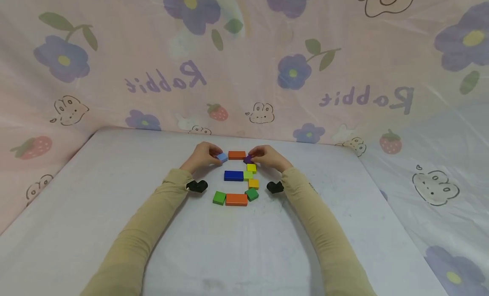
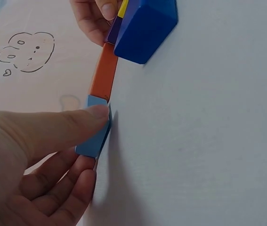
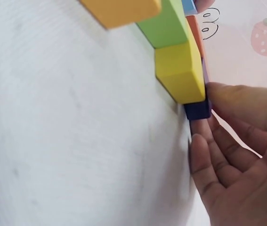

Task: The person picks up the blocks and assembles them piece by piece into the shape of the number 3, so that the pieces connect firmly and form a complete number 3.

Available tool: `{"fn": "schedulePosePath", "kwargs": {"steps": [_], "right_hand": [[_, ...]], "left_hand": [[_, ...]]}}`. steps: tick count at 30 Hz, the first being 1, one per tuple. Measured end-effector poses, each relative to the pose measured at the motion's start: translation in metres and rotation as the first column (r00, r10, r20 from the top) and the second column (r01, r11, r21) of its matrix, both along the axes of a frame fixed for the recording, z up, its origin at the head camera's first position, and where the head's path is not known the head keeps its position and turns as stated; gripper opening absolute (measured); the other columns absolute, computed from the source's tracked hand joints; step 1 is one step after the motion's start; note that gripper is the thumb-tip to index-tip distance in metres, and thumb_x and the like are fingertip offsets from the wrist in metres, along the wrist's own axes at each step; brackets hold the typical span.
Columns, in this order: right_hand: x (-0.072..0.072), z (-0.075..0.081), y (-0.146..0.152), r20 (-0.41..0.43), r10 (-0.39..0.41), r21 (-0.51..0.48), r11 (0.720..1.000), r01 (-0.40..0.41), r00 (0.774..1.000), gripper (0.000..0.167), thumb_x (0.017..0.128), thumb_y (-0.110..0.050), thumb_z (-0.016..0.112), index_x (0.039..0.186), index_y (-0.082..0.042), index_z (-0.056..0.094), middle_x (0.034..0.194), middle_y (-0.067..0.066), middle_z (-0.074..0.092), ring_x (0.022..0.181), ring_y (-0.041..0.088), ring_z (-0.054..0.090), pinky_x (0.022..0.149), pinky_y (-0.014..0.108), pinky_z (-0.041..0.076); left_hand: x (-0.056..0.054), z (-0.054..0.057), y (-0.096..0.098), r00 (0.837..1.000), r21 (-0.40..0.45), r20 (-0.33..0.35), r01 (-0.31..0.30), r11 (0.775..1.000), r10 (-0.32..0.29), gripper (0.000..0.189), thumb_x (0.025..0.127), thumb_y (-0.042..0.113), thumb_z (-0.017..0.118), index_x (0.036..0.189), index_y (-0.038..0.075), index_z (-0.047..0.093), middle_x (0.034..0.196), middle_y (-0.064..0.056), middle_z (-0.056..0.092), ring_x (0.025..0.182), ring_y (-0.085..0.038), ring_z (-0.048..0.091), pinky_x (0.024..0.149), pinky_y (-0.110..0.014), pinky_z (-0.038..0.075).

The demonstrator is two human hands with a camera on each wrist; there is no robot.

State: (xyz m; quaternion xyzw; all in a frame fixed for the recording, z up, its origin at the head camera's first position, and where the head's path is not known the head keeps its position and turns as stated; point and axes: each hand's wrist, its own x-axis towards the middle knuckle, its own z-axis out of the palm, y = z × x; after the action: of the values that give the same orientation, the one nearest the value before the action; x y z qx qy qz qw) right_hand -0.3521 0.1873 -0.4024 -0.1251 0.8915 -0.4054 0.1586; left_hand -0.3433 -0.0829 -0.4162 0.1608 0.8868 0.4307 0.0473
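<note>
Between the thumb and fingers of my left hand (image 1: 202, 156) is a light blue block (image 2: 95, 134), at the left end of an orange block (image 1: 237, 155). At the orange block's other end, my right hand (image 1: 270, 156) pinches a purple block (image 1: 248, 159), partly covered by the fingers. Below it runs a column: a yellow block (image 1: 251, 168), a lime green block (image 1: 248, 175) and an amber block (image 1: 254, 184). A long dark blue block (image 1: 233, 176) touches the lime one on its left.
Nearer the person, a second orange block (image 1: 236, 200) lies between a green block (image 1: 219, 198) and a dark green block (image 1: 251, 194). Dark wrist-worn devices (image 1: 197, 186) sit by the sleeves. A printed cloth (image 1: 244, 88) rises behind the white table (image 1: 214, 253).
</note>
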Motion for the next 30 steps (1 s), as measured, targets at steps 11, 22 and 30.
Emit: {"fn": "schedulePosePath", "kwargs": {"steps": [11,22,30], "right_hand": [[0.0058,0.0069,-0.0001,-0.016,0.017,0.000,1.000,-0.017,1.000,0.025,0.094,-0.012,0.059,0.119,-0.006,0.062,0.113,0.010,0.062,0.102,0.025,0.055,0.096,0.037,0.043],[0.0028,0.0027,-0.0008,-0.006,0.007,0.013,1.000,-0.007,1.000,0.026,0.094,-0.012,0.061,0.119,-0.007,0.062,0.114,0.011,0.062,0.104,0.025,0.055,0.097,0.038,0.042],[0.0006,0.0005,-0.0001,-0.012,0.015,-0.001,1.000,-0.015,1.000,0.025,0.094,-0.012,0.061,0.118,-0.006,0.063,0.113,0.011,0.062,0.103,0.025,0.055,0.097,0.037,0.042]], "left_hand": [[-0.0035,-0.0007,0.0023,1.000,-0.002,-0.025,0.001,1.000,-0.001,0.042,0.074,0.005,0.082,0.113,-0.001,0.067,0.103,-0.012,0.065,0.090,-0.023,0.059,0.084,-0.032,0.049],[-0.0028,-0.0008,0.0045,0.999,-0.008,-0.033,-0.012,1.000,0.012,0.042,0.074,0.007,0.082,0.113,0.000,0.067,0.103,-0.013,0.065,0.092,-0.023,0.059,0.085,-0.033,0.049],[-0.0006,-0.0014,0.0038,0.999,-0.006,-0.032,-0.016,1.000,0.016,0.042,0.075,0.007,0.081,0.114,0.000,0.067,0.103,-0.012,0.064,0.091,-0.023,0.057,0.082,-0.033,0.048]]}}
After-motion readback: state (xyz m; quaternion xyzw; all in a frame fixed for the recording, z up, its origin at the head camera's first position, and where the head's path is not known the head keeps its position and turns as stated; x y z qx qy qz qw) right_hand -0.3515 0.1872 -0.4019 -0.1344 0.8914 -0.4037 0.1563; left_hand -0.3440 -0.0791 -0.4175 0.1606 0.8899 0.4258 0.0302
